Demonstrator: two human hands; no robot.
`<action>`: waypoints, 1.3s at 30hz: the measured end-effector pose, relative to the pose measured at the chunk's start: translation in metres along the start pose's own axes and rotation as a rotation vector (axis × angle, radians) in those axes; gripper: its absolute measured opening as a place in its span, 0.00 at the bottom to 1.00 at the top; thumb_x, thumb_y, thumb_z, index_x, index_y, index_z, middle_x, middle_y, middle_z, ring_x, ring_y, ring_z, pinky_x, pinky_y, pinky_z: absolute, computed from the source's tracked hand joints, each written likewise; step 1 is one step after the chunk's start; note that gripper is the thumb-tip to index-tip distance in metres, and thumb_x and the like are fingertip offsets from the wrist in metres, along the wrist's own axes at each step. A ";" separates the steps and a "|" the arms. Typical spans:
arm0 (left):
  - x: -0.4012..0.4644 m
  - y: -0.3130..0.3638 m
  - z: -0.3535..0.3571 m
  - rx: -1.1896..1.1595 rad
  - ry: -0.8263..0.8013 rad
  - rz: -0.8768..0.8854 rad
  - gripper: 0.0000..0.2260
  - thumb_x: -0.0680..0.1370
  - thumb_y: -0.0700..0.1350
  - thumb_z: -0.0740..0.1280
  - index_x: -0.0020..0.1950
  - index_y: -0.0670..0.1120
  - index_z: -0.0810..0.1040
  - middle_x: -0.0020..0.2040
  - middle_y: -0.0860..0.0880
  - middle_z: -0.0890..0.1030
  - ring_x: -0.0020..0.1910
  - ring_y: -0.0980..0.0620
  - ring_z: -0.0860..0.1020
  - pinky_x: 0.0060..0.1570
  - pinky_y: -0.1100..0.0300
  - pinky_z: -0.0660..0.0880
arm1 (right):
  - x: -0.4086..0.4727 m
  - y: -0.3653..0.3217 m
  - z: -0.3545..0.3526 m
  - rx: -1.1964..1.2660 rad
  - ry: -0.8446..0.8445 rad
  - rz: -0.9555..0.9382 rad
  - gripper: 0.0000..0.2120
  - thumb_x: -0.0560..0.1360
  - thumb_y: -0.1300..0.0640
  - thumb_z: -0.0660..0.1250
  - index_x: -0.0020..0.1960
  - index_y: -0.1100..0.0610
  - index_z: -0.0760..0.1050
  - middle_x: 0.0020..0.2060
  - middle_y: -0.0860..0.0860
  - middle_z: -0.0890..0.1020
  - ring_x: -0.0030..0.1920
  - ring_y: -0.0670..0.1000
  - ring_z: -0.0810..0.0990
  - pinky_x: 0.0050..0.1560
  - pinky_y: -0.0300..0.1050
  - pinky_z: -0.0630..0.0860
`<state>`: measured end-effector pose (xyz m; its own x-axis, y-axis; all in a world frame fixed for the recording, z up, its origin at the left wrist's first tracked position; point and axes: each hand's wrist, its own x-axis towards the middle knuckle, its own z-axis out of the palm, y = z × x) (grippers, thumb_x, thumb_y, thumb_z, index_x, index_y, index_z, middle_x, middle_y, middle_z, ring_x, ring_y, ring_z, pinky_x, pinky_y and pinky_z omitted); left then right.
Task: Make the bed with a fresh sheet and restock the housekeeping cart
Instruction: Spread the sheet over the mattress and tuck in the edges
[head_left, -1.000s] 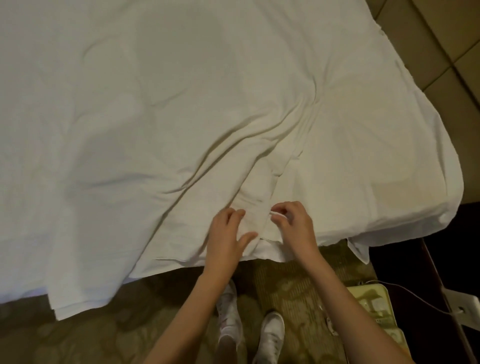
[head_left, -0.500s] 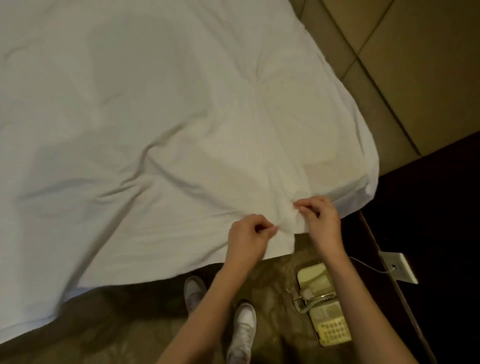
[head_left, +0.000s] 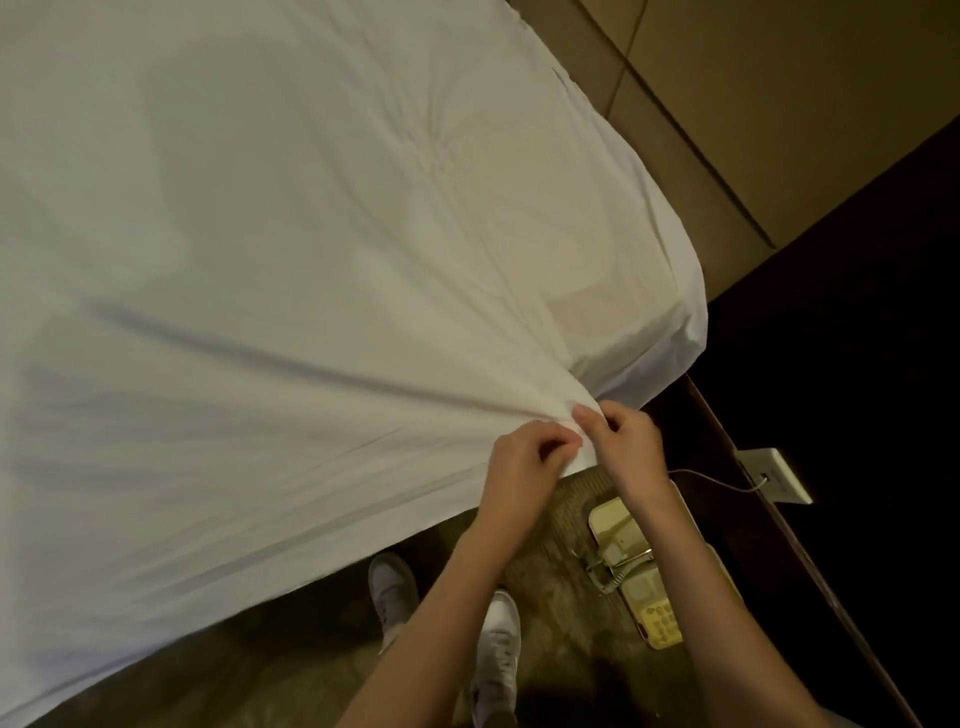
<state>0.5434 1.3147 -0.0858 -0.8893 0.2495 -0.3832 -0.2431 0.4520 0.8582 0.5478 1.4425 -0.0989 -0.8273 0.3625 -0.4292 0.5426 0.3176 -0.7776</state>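
Observation:
A white sheet (head_left: 291, 291) covers the bed and hangs over its near edge. Long creases fan out across it from one bunched spot close to the bed's near right corner (head_left: 675, 332). At that spot my left hand (head_left: 524, 467) and my right hand (head_left: 628, 447) sit side by side, each with fingers curled and pinching the gathered edge of the sheet. The cloth between them is pulled taut toward me.
A cream telephone (head_left: 639, 582) with a coiled cord lies on the patterned carpet just right of my white shoes (head_left: 447, 613). A thin cable runs to a white wall socket (head_left: 779, 475) on a dark panel. A tan padded headboard (head_left: 779, 104) stands beyond the bed.
Both hands have travelled right along the sheet's edge toward the bed corner and bunched the cloth tighter. Creases now stretch out from the grip, and the view has swung right.

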 end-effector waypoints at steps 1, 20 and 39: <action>-0.001 -0.002 0.002 -0.035 0.004 -0.008 0.06 0.76 0.40 0.68 0.50 0.46 0.83 0.48 0.51 0.83 0.46 0.59 0.79 0.49 0.68 0.74 | 0.002 0.003 0.000 -0.064 0.019 -0.009 0.15 0.77 0.56 0.66 0.32 0.55 0.70 0.25 0.48 0.71 0.29 0.46 0.67 0.28 0.35 0.63; -0.087 -0.150 -0.090 -0.784 0.792 -0.383 0.39 0.78 0.40 0.66 0.73 0.68 0.44 0.76 0.44 0.56 0.65 0.53 0.67 0.65 0.42 0.70 | -0.078 0.024 0.171 0.194 -0.283 -0.120 0.33 0.74 0.55 0.69 0.71 0.38 0.55 0.70 0.42 0.60 0.61 0.35 0.70 0.53 0.29 0.72; -0.041 -0.166 -0.074 -1.093 1.098 -0.298 0.44 0.73 0.45 0.73 0.71 0.74 0.46 0.76 0.52 0.59 0.69 0.50 0.67 0.66 0.41 0.68 | -0.070 -0.002 0.203 0.403 -0.001 -0.147 0.12 0.74 0.68 0.66 0.53 0.55 0.70 0.49 0.42 0.74 0.50 0.33 0.72 0.56 0.30 0.67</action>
<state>0.5918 1.1665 -0.1871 -0.4783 -0.6690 -0.5689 -0.1732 -0.5632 0.8079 0.5755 1.2387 -0.1605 -0.8920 0.3376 -0.3006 0.3187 -0.0018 -0.9479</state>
